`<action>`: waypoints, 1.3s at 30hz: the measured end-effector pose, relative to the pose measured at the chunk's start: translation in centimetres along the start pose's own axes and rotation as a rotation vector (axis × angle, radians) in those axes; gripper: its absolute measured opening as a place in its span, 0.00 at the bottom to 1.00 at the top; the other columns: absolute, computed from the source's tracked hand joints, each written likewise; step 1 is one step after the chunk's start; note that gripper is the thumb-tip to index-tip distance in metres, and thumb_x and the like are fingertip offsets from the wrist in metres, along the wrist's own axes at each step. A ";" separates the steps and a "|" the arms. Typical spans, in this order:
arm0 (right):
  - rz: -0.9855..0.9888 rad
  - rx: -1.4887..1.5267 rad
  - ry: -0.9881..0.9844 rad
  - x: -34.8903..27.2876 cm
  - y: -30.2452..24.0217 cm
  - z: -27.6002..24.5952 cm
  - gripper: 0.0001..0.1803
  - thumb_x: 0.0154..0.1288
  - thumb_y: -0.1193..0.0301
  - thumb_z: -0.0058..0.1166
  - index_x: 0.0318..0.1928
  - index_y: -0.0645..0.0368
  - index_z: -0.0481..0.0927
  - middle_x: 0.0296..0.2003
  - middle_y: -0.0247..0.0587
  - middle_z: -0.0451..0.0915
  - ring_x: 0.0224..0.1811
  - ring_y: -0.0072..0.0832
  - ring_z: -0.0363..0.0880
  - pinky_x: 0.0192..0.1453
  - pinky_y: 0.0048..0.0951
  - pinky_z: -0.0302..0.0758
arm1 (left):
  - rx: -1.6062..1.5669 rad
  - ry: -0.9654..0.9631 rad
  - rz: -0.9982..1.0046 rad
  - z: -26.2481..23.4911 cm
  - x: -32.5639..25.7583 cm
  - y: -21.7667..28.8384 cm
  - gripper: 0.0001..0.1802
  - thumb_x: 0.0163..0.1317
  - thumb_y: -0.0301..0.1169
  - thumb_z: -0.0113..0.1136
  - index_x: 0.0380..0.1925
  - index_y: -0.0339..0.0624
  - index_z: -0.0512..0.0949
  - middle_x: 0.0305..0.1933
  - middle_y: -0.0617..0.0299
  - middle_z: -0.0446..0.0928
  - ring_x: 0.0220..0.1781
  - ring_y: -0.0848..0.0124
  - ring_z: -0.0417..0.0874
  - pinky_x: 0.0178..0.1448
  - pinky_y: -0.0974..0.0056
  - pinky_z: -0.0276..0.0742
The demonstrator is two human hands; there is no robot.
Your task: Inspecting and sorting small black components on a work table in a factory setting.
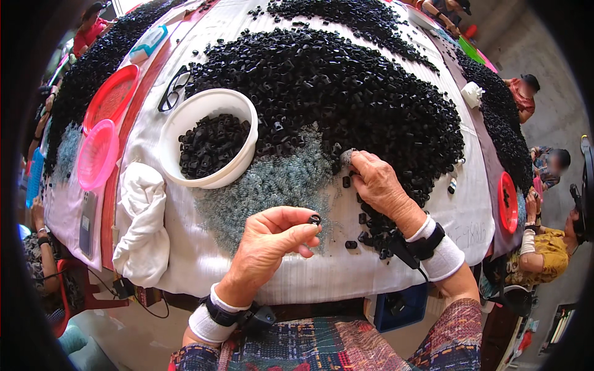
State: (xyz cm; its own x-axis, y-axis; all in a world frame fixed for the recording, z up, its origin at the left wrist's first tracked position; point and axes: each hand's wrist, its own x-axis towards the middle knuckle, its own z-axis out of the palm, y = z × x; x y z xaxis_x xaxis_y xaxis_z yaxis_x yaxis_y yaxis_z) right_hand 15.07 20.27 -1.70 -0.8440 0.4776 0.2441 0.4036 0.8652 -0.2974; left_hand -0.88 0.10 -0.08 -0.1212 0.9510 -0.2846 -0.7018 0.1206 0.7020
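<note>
1. Pale tablecloth (309, 278) fills the middle of my feed, strewn with small parts. Low centre, the left hand (266, 244) holds one small black ring-like piece (315, 220) in a narrow thumb-and-finger pinch, lifted clear of the cloth.

2. Right of centre, the right hand (382, 185) reaches palm down, fingers drawn together at the near edge of the black heap (334, 86). Something grey (346, 157) shows at its fingertips; from here I can't tell whether it is gripped or merely touched.

3. I judge the step in hand as handling single parts: one piece is held up while the other hand works at the heap. To my eye, the next move calls for a light, steady left pinch and precise right fingertips.

4. Both forearms enter from the lower edge, angled inward, the right reaching farther up the frame. White wristbands (455, 263) circle both wrists.

5. Between the hands and the white tub (204, 104) lies a spread of clear bluish bits (272, 179); the tub holds more black pieces.

6. Farther out, I see a crumpled white cloth (145, 229) and pink basket (98, 154) at left, and a co-worker in yellow (547, 260) at lower right.
</note>
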 end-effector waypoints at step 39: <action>0.107 0.860 0.435 -4.9 -10.5 -4.2 0.17 0.56 0.83 0.59 0.48 0.64 0.77 0.35 0.39 0.83 0.34 0.20 0.82 0.40 0.20 0.78 | 0.112 -0.034 0.137 2.7 -1.6 -0.8 0.11 0.57 0.23 0.65 0.40 0.32 0.79 0.36 0.54 0.82 0.37 0.68 0.85 0.39 0.68 0.82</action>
State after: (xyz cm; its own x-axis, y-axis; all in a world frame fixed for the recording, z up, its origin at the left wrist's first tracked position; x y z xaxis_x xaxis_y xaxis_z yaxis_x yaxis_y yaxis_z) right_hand 16.49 9.44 4.13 -0.5438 0.7114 0.4451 -0.0717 0.4891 -0.8693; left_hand 1.78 -0.70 1.58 -0.1854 0.9695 -0.1605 -0.5975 0.0184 0.8016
